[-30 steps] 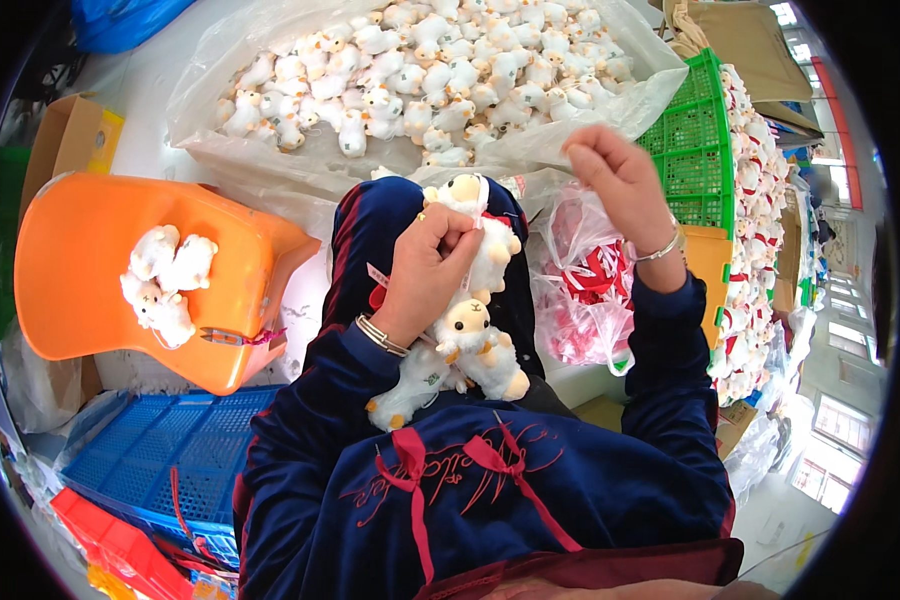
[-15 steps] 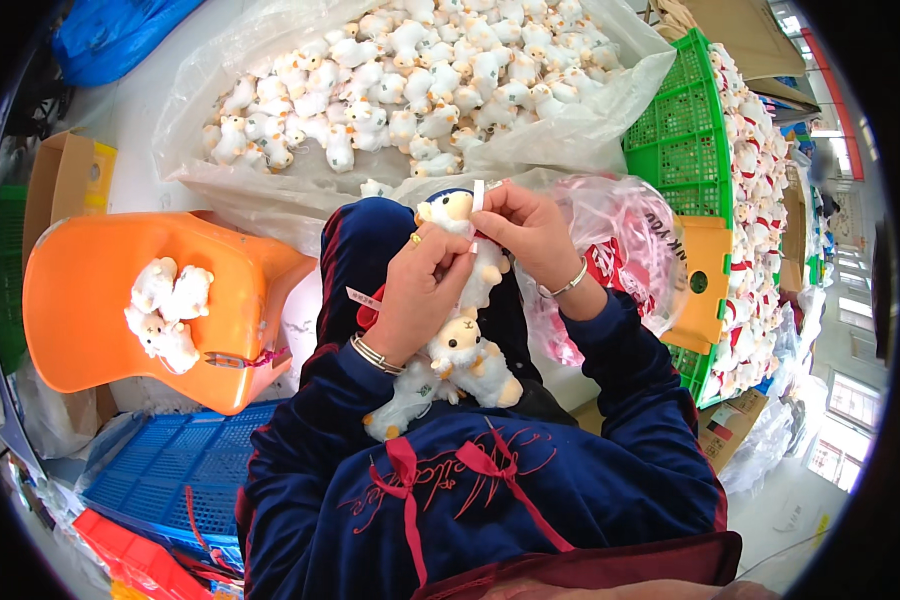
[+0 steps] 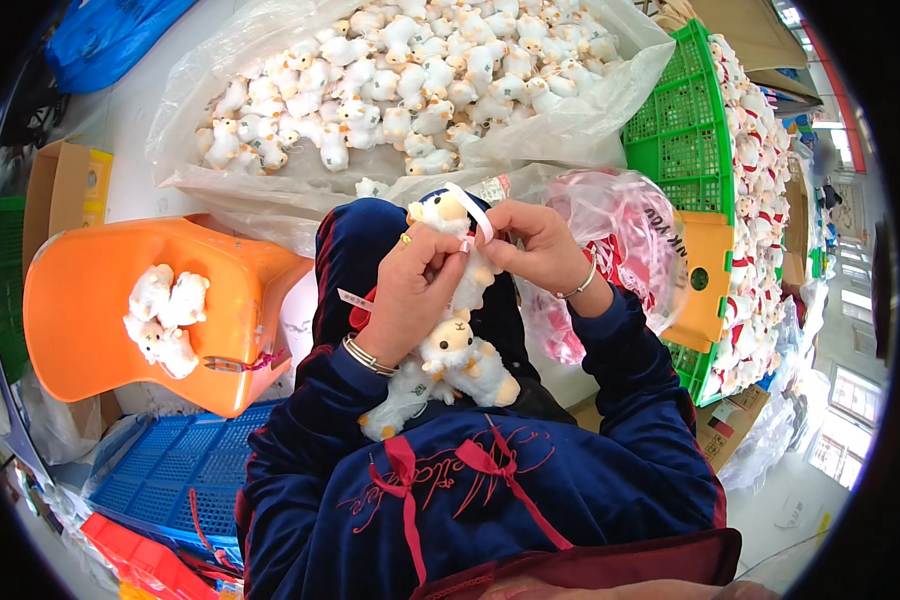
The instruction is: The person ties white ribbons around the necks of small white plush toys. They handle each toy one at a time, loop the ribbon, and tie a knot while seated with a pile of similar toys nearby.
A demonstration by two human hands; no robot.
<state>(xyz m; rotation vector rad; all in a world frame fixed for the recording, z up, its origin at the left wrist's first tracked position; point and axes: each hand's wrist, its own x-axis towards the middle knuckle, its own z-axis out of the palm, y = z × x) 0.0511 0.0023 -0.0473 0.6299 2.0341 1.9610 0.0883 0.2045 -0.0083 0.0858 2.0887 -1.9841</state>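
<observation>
Just above frame centre, the left hand point(image 3: 410, 295) clamps the upright plush lamb point(image 3: 448, 215) while the right hand point(image 3: 532, 240) pinches its white ribbon point(image 3: 473, 212) alongside, hands nearly touching.

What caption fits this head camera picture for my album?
Both hands, left hand and right hand, fit a white strip on a toy lamb above a lap.

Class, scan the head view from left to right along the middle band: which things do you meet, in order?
Cardboard box → orange plastic stool with small plush toys → left hand → plush lamb being held → right hand → pink plastic bag → green crate.
</observation>
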